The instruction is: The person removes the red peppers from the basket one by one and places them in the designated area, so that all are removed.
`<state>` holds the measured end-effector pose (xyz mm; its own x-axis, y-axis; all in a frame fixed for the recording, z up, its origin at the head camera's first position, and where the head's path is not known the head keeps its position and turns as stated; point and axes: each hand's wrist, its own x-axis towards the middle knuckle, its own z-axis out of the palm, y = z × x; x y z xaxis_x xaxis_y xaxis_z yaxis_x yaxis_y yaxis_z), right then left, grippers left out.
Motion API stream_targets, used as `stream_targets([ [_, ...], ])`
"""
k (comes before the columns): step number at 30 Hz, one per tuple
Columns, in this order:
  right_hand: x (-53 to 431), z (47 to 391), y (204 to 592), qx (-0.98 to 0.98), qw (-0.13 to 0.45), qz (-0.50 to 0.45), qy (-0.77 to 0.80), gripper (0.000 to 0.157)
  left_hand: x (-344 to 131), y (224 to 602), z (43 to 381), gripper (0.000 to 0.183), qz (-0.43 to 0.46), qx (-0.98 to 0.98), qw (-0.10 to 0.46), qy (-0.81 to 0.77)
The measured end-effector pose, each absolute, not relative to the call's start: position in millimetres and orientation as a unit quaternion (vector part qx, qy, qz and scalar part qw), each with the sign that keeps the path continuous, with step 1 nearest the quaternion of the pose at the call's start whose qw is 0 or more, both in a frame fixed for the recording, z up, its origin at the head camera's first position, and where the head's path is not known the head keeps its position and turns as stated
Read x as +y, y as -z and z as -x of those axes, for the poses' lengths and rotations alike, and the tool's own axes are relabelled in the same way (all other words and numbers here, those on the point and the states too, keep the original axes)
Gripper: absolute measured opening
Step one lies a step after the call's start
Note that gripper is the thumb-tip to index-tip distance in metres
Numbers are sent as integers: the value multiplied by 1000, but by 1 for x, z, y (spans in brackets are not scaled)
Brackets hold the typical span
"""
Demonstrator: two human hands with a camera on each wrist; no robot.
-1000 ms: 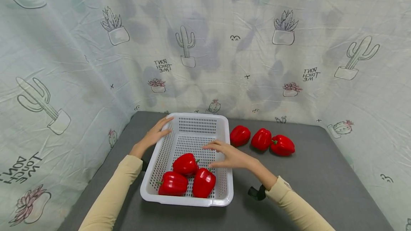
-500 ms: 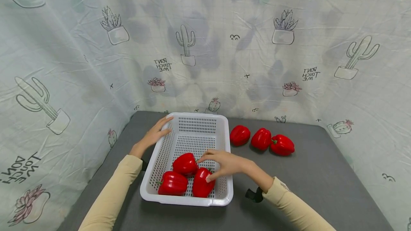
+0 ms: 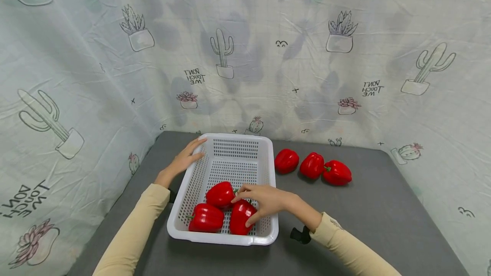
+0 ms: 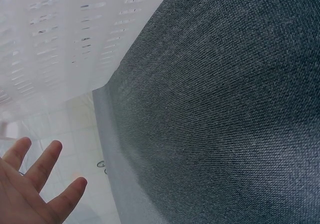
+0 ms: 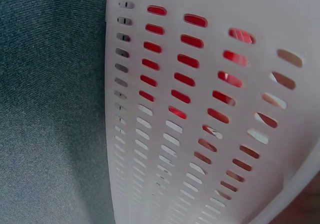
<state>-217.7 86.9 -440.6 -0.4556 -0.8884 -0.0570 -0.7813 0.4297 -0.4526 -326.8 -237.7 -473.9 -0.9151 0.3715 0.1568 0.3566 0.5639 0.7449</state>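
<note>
A white perforated plastic basket (image 3: 222,237) stands on the grey table with three red bell peppers in its near half. My left hand (image 3: 183,161) rests on the basket's left rim near the far corner; the left wrist view shows its fingers (image 4: 44,166) spread and straight. Inside the basket, my right hand (image 3: 266,199) holds the right-hand bell pepper (image 3: 241,218), with thumb and fingers bent round opposite sides of it. Close by lie a second bell pepper (image 3: 220,194) and a third bell pepper (image 3: 207,217). The right wrist view shows red through the slots of the basket wall (image 5: 170,129).
Right of the basket, three more red bell peppers lie in a row: one beside the rim (image 3: 286,161), a middle pepper (image 3: 312,166) and an outer pepper (image 3: 337,173). A cactus-print cloth (image 3: 245,54) hangs behind and along both sides of the grey table (image 3: 376,216).
My right hand has moved down and toward the near end of the basket, its fingers closing round the right-hand bell pepper. The left hand and the other peppers stay put.
</note>
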Motion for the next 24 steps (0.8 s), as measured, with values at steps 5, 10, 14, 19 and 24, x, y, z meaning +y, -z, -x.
stream_targets([
  [5, 85, 216, 441, 836, 133, 507, 162, 64, -238, 473, 328, 56, -213, 884, 7, -415],
  [10, 83, 215, 441, 841, 121, 509, 140, 64, -240, 474, 329, 56, -216, 881, 10, -420],
  [14, 81, 214, 440, 846, 123, 501, 131, 63, -241, 475, 330, 55, -218, 881, 11, -421],
  [19, 81, 214, 439, 852, 132, 489, 135, 62, -234, 453, 315, 53, -219, 876, 23, -430],
  [24, 84, 213, 438, 850, 134, 487, 148, 61, -233, 452, 315, 54, -213, 873, 27, -438],
])
